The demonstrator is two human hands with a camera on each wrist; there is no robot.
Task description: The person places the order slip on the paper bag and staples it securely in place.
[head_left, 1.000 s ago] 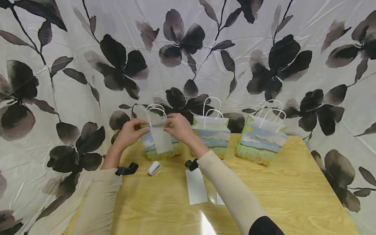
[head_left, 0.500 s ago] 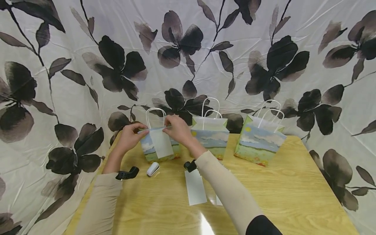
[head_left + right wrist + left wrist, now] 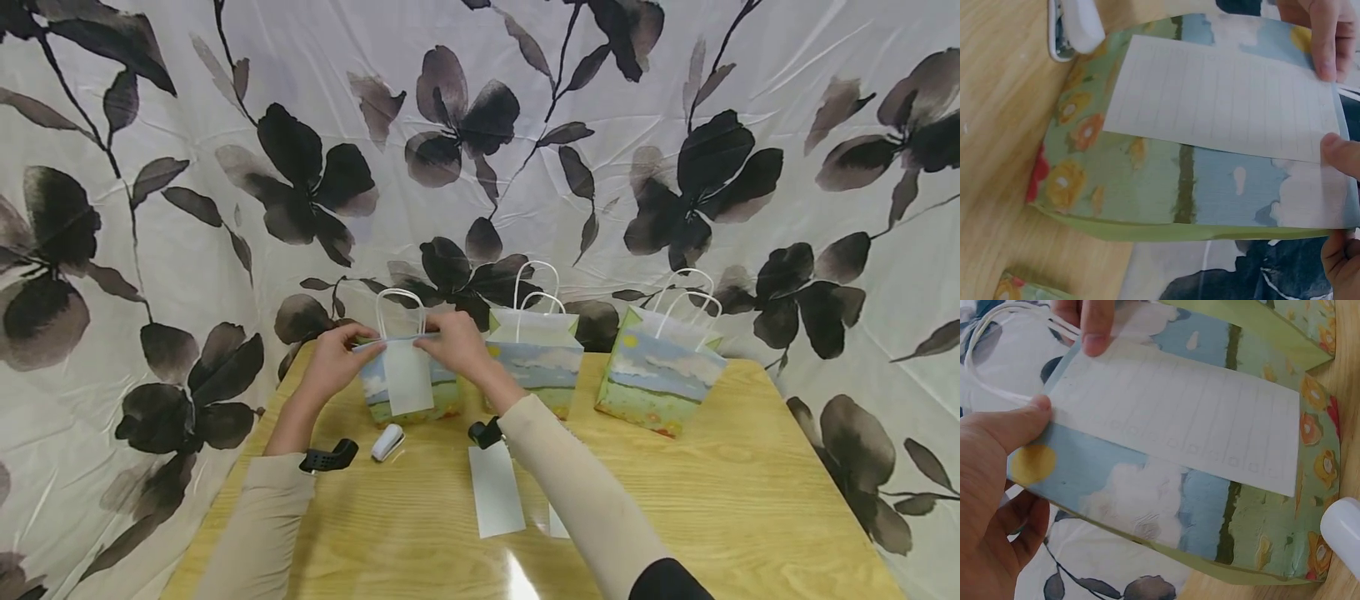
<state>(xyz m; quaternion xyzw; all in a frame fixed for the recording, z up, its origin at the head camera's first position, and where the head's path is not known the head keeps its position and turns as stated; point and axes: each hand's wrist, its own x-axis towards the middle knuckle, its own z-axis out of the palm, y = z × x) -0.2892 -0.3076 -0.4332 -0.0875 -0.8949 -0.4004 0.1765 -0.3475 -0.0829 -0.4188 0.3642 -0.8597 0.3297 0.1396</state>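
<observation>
A lined white paper slip [image 3: 409, 385] lies flat against the front of the leftmost paper gift bag [image 3: 447, 393], its top end at the bag's rim. My left hand [image 3: 330, 367] pinches the rim at the slip's left corner, thumb in front and fingers behind. At the slip's other top corner, my right hand [image 3: 456, 346] pinches the rim likewise, its thumb [image 3: 1335, 150] on the paper's edge. The bag's mouth is pressed nearly flat, with the white handles [image 3: 401, 302] standing close together above. A small white stapler [image 3: 387, 442] rests on the table in front of the bag.
Two more matching gift bags [image 3: 536, 358] [image 3: 660, 375] stand to the right on the wooden table [image 3: 405, 533]. A loose paper slip [image 3: 496, 492] lies in front, and another slip [image 3: 557, 523] is partly under my right forearm in this view. Floral cloth [image 3: 465, 183] hangs behind.
The bag's mouth has closed between my hands and its handles have come together. The slip, tilted before, now hangs straighter on the bag's front. Both hands have kept their pinch.
</observation>
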